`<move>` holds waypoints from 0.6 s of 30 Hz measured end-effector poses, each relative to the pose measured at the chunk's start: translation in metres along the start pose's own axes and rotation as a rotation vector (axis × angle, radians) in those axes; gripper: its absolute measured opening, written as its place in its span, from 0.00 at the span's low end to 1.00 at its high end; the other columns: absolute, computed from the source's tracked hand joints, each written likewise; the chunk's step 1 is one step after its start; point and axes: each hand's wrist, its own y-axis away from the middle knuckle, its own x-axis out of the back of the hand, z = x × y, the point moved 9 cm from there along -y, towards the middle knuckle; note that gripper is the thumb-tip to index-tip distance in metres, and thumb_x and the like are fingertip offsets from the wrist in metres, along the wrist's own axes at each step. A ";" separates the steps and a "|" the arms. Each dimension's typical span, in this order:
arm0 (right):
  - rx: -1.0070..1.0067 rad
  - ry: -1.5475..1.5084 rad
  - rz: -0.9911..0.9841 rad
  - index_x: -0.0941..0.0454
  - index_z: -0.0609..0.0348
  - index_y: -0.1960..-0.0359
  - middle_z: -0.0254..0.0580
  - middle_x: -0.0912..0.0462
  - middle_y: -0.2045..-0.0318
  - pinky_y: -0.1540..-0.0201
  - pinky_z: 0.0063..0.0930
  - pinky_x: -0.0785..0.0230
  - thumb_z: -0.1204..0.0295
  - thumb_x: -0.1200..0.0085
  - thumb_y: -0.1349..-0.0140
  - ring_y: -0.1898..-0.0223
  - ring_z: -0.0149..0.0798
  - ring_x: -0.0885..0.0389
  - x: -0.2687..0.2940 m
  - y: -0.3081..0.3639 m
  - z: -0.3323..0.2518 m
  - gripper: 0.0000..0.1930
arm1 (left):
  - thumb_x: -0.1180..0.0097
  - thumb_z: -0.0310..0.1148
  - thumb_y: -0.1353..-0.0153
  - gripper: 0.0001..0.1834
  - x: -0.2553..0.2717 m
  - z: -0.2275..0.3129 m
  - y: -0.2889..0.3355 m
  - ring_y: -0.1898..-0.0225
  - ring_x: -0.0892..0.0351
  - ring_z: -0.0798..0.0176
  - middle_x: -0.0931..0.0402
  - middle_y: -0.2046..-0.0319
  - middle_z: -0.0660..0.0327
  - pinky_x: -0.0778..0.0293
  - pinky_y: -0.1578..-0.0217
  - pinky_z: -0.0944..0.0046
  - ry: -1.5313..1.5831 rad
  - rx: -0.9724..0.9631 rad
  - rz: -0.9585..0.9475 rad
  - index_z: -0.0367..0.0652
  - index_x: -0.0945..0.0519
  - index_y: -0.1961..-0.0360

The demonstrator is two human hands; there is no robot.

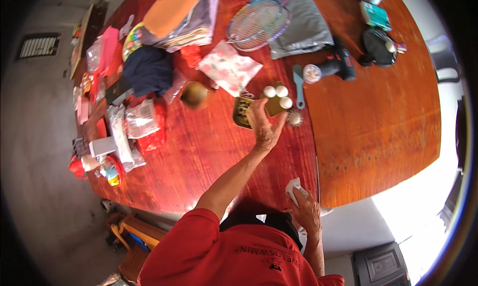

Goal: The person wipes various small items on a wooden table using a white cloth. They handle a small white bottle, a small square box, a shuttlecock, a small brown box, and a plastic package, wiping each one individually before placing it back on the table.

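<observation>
My left hand [267,127] reaches over the red-brown table, with its fingers and thumb around the near part of a small olive-coloured tray [273,108]. Three white balls [281,91] sit in that tray. Just left of the fingers stands a small container [241,112] with dark and yellowish contents, partly covered by the hand. Close to the thumb lies a spiky, pale round thing [295,118]. At the table's near edge, my right hand [307,215] is closed on a crumpled white cloth [296,190].
Beyond the tray are a blue-grey spatula-like tool [298,86], a small tub [312,73], a power drill [341,62], a floral cloth [230,67] and a badminton racket [259,24]. A round brown pot [194,95] stands left. Plastic packages [142,119] and folded clothes crowd the left side.
</observation>
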 end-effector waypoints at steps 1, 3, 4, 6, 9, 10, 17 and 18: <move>-0.021 0.019 -0.061 0.25 0.52 0.53 0.55 0.23 0.60 0.64 0.46 0.29 0.68 0.44 0.45 0.63 0.58 0.23 -0.003 -0.002 -0.003 0.16 | 0.34 0.35 0.50 0.32 0.020 -0.021 -0.008 0.49 0.40 0.54 0.41 0.53 0.51 0.41 0.44 0.50 -0.038 0.054 0.047 0.39 0.39 0.50; 0.027 0.021 -0.081 0.26 0.50 0.52 0.56 0.24 0.61 0.65 0.47 0.29 0.69 0.44 0.46 0.64 0.59 0.22 -0.011 -0.005 -0.009 0.18 | 0.41 0.41 0.42 0.28 0.064 -0.078 -0.015 0.48 0.43 0.53 0.42 0.53 0.49 0.42 0.46 0.50 0.211 0.075 0.377 0.38 0.40 0.49; 0.047 0.024 -0.090 0.27 0.49 0.52 0.56 0.25 0.61 0.65 0.48 0.29 0.69 0.44 0.46 0.64 0.59 0.22 -0.014 -0.005 -0.012 0.18 | 0.43 0.43 0.41 0.27 0.086 -0.116 -0.012 0.47 0.43 0.53 0.42 0.53 0.49 0.42 0.44 0.51 -0.124 0.378 0.415 0.37 0.40 0.50; 0.043 0.055 -0.150 0.27 0.49 0.52 0.57 0.25 0.61 0.66 0.49 0.30 0.69 0.44 0.46 0.64 0.60 0.22 -0.020 -0.008 -0.017 0.18 | 0.46 0.46 0.40 0.28 0.130 -0.188 0.000 0.48 0.41 0.52 0.41 0.53 0.48 0.39 0.44 0.50 -0.347 0.661 0.495 0.36 0.40 0.52; 0.040 0.090 -0.198 0.26 0.50 0.53 0.56 0.25 0.63 0.66 0.47 0.30 0.67 0.45 0.44 0.64 0.59 0.23 -0.027 -0.011 -0.022 0.16 | 0.44 0.47 0.42 0.28 0.150 -0.268 0.005 0.56 0.31 0.51 0.39 0.53 0.49 0.27 0.55 0.48 0.106 0.917 0.524 0.39 0.40 0.52; 0.038 0.099 -0.203 0.25 0.51 0.53 0.56 0.25 0.64 0.66 0.47 0.31 0.66 0.45 0.43 0.64 0.59 0.23 -0.029 -0.012 -0.022 0.15 | 0.43 0.46 0.43 0.28 0.141 -0.282 0.005 0.59 0.27 0.52 0.38 0.53 0.49 0.23 0.60 0.47 0.286 1.046 0.502 0.40 0.40 0.51; 0.044 0.109 -0.207 0.25 0.51 0.53 0.57 0.25 0.62 0.65 0.47 0.31 0.66 0.44 0.44 0.63 0.60 0.23 -0.037 -0.014 -0.027 0.16 | 0.56 0.31 0.36 0.13 0.091 -0.310 -0.014 0.66 0.20 0.48 0.27 0.60 0.48 0.18 0.64 0.49 0.780 1.259 0.330 0.34 0.35 0.54; 0.048 0.108 -0.200 0.25 0.51 0.53 0.57 0.25 0.62 0.65 0.47 0.31 0.66 0.44 0.44 0.63 0.60 0.23 -0.039 -0.013 -0.027 0.16 | 0.58 0.30 0.36 0.13 0.091 -0.308 -0.014 0.67 0.19 0.48 0.26 0.61 0.47 0.17 0.64 0.50 0.806 1.241 0.339 0.34 0.34 0.54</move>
